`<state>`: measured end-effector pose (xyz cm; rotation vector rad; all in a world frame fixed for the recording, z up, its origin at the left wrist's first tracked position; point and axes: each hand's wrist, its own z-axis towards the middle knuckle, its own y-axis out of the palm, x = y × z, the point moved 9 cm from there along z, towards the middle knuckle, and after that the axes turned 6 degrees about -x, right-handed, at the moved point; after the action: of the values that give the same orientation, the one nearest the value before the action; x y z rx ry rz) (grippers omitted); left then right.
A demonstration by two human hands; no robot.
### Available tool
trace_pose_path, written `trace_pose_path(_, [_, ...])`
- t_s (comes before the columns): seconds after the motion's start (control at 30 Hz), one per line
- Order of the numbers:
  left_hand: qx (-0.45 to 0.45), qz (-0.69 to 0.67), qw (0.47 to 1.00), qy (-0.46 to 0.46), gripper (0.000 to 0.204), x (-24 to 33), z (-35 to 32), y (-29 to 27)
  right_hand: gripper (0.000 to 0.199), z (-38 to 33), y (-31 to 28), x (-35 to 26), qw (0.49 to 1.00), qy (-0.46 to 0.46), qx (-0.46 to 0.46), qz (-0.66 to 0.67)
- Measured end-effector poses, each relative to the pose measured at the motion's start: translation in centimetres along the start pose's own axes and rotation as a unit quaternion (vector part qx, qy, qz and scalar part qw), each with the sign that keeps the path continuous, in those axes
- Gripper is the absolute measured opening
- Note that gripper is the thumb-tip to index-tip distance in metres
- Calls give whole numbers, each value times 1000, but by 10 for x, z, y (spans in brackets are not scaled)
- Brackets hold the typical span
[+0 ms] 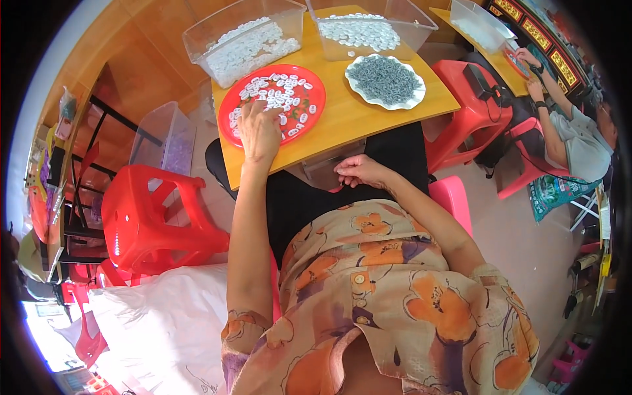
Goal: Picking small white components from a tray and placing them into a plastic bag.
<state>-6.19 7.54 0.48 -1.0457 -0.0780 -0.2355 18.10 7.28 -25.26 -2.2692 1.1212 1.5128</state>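
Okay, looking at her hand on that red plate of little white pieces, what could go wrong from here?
1. The red plate sits close to the table's left edge; a push from the left hand resting on it might tip it or scatter the white pieces onto the floor.
2. The right hand is curled at the table's near edge, so anything it may hold could drop into the lap.

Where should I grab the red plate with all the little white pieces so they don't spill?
Probably by the raised rim of the red plate, using both hands on opposite sides and keeping it level. It is round, shallow and flat on the wooden table, loose white pieces fill its middle, and the left hand already rests on its near edge.
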Motion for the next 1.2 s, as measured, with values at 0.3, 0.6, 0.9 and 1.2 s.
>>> trace_pose_path(0.3, [-37, -12, 999, -20, 21, -12, 12, 14, 27, -4, 0, -2, 1000, 9, 4, -21])
trace_pose_path(0.6, [-40, -6, 999, -8, 15, -12, 24, 12, 28, -6, 1, -5, 999, -8, 9, -36])
trace_pose_path(0.9, [-36, 104, 993, 47, 12, 20, 13, 17, 24, -9, 2, -8, 999, -21, 9, -29])
trace_pose_path(1.2, [-14, -187, 981, -56, 16, 48, 2, -10, 23, -37, 3, -56, 985, -124, 97, -74])
